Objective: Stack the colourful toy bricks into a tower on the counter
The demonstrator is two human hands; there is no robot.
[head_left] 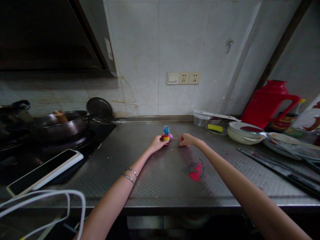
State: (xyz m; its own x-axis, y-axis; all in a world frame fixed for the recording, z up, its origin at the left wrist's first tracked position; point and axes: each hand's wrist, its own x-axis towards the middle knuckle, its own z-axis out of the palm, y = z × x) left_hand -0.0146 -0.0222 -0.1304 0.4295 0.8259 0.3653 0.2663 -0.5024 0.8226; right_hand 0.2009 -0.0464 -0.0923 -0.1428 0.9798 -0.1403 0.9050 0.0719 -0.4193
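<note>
My left hand is closed around a small clear jar standing upright, with blue, red and yellow layers inside. A little pink thing shows just right of the jar, partly hidden. To the right, my right hand is low over the metal countertop, its fingers pinched together. A speck of blue shows at those fingertips, too small to name. Nearer to me, between my forearms, a red patch with a greyish smear around it marks the countertop.
A pan and a white-edged phone-like device are at left, near white cables. Along the right lie a long knife, stacked bowls, a yellow sponge, a plastic tub and a red thermos.
</note>
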